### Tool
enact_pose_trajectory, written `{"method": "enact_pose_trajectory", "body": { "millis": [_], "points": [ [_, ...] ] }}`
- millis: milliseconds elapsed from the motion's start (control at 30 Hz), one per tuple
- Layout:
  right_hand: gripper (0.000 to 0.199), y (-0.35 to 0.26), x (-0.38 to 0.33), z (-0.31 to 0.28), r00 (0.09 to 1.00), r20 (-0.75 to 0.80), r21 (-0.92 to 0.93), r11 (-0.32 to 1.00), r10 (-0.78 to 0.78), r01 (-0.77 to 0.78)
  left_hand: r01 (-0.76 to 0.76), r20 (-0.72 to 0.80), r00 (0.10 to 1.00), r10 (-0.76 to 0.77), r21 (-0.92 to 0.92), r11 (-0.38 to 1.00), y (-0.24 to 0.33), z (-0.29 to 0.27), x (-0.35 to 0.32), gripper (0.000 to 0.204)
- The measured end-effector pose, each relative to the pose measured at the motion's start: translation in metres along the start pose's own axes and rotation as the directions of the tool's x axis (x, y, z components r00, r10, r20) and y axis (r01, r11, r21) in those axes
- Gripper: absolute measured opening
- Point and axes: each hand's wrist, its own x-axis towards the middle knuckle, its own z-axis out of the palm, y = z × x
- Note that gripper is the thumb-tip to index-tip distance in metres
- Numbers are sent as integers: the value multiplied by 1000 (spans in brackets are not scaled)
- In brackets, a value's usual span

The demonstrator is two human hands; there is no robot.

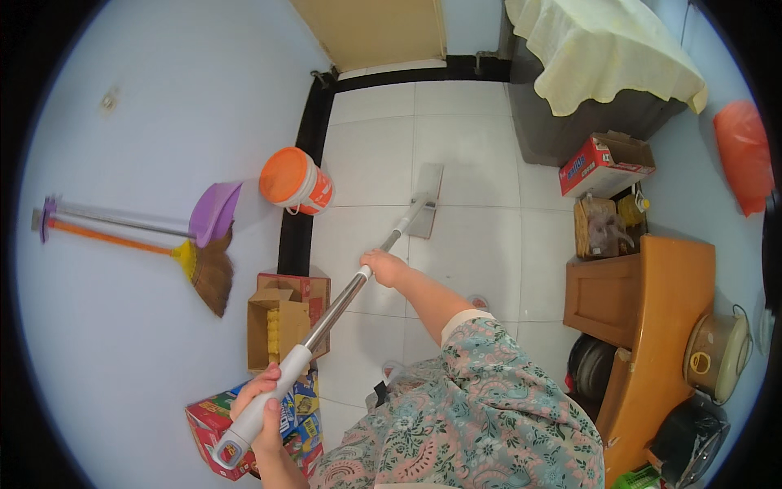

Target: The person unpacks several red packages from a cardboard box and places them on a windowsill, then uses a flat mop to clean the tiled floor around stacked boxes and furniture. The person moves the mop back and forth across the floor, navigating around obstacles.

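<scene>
A flat mop (332,316) with a silver pole and grey-white handle slants across the view. Its flat rectangular head (428,181) rests on the white tiled floor (472,257). My left hand (262,409) is wrapped round the thick handle near its top end. Further down, my right hand (384,267) is closed round the pole by a white collar. The underside of the mop head is hidden.
At left, a white bucket with an orange lid (287,176), an open cardboard box (277,326) and colourful boxes (213,420) line the wall. A broom (210,269) and purple dustpan (215,210) hang there. At right stand a red box (599,167) and wooden cabinet (664,318).
</scene>
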Motion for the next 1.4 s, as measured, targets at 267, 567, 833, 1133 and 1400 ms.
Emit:
{"method": "enact_pose_trajectory", "body": {
  "millis": [267,567,833,1133,1400],
  "points": [
    [30,62,-61,-109,941,-306,65,989,147,-134,-132,352,926,134,-31,991,49,98,80,28],
    [30,30,-164,-92,905,-383,103,982,184,-156,-502,708,598,375,-34,864,108,104,52,26],
    [26,-77,-255,21,983,-165,190,981,78,-46,-403,858,444,259,-67,913,157,-3,-36,20],
    [22,-117,-274,50,970,196,162,980,-147,116,-434,595,723,350,-3,901,159,-55,-127,22],
    [17,-68,-249,-73,961,241,40,991,-137,131,-340,276,900,336,-36,940,145,12,-127,26]
  ]
}}
